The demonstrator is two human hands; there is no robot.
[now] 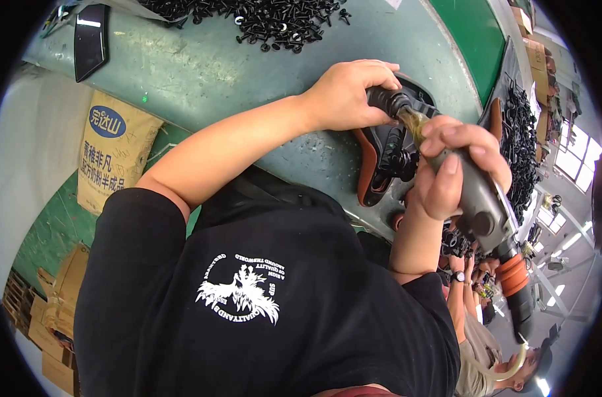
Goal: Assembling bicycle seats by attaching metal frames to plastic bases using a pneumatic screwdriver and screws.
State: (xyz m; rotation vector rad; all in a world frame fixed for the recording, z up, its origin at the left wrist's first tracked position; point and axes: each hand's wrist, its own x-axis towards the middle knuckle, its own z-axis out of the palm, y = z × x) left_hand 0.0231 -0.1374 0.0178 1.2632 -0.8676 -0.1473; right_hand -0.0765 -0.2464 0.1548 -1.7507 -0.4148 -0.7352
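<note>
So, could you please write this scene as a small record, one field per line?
Right hand: wrapped around a grey handheld power tool with an orange band
Left hand: thumb and fingers around the tool's black ribbed nose
Near the nose: black-and-brown saddle-shaped part; any contact is hidden
Surface: worn green worktable
On it, far side: pile of small black screws
On it, far left: glossy black flat panel
Beside it, left: tan paper sack
</note>
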